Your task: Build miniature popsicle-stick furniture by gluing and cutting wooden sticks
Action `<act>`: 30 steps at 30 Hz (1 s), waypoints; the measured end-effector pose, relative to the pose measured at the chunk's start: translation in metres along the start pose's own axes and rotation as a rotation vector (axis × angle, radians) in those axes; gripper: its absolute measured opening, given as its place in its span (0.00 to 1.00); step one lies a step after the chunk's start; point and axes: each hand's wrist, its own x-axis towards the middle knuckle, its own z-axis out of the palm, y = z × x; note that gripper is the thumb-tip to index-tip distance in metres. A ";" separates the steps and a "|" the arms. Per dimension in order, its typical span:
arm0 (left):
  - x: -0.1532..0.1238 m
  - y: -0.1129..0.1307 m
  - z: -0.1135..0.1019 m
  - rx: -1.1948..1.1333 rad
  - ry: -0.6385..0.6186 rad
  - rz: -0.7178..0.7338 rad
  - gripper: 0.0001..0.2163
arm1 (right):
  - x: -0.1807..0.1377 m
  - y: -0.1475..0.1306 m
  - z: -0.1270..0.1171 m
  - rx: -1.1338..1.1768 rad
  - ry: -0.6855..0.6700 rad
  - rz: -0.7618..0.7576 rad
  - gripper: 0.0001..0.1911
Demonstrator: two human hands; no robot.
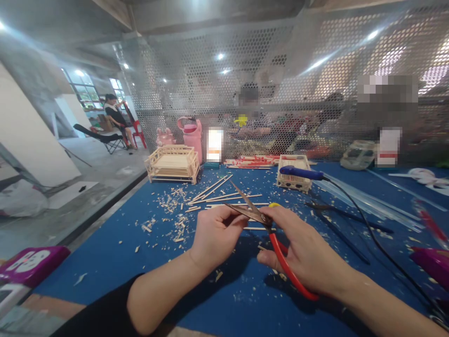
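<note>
My right hand (305,250) grips a pair of scissors (265,218) with red handles, its blades spread and pointing up to the left. My left hand (215,234) is closed in a pinch beside the lower blade; whatever lies between its fingertips is hidden. Thin wooden sticks (213,188) lie on the blue table just beyond both hands. Small wood chips (178,229) are scattered around them.
A miniature wooden bench-like frame (171,164) stands at the back left. Against a second wooden frame (294,185) rests a blue-handled corded tool (301,173). Dark-handled pliers (336,222) and clear rods (379,201) lie right. Perforated sheeting (280,61) rises behind.
</note>
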 end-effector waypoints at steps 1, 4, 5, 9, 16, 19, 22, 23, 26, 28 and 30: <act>0.000 -0.001 0.000 -0.023 -0.017 -0.009 0.08 | 0.000 0.000 0.000 -0.004 -0.003 0.003 0.26; 0.002 -0.001 -0.001 -0.059 -0.075 -0.001 0.06 | 0.000 -0.001 -0.002 -0.003 0.003 -0.015 0.26; 0.002 -0.001 -0.001 -0.064 -0.086 0.007 0.06 | 0.000 -0.001 -0.003 -0.003 0.007 -0.025 0.25; 0.003 0.000 -0.003 -0.084 -0.115 0.030 0.07 | 0.000 -0.002 -0.007 -0.050 0.011 -0.050 0.27; 0.001 0.001 -0.003 -0.005 -0.065 0.102 0.06 | -0.001 -0.003 -0.006 -0.044 0.031 -0.064 0.31; 0.001 0.001 -0.004 0.041 -0.032 0.145 0.08 | -0.001 -0.002 -0.004 -0.029 0.051 -0.067 0.31; 0.001 0.002 -0.004 0.076 -0.036 0.150 0.10 | -0.001 -0.001 -0.004 -0.046 0.054 -0.060 0.30; 0.001 0.002 -0.004 0.089 -0.038 0.143 0.11 | -0.001 0.000 -0.004 -0.054 0.048 -0.053 0.29; 0.001 0.004 -0.005 0.139 -0.034 0.129 0.09 | -0.002 0.001 -0.005 -0.059 -0.001 -0.018 0.24; 0.002 0.004 -0.005 0.149 -0.045 0.124 0.06 | -0.002 0.002 -0.005 -0.032 -0.049 0.021 0.20; 0.002 0.003 -0.003 0.111 -0.066 0.085 0.05 | 0.000 0.003 -0.005 0.011 -0.069 0.060 0.18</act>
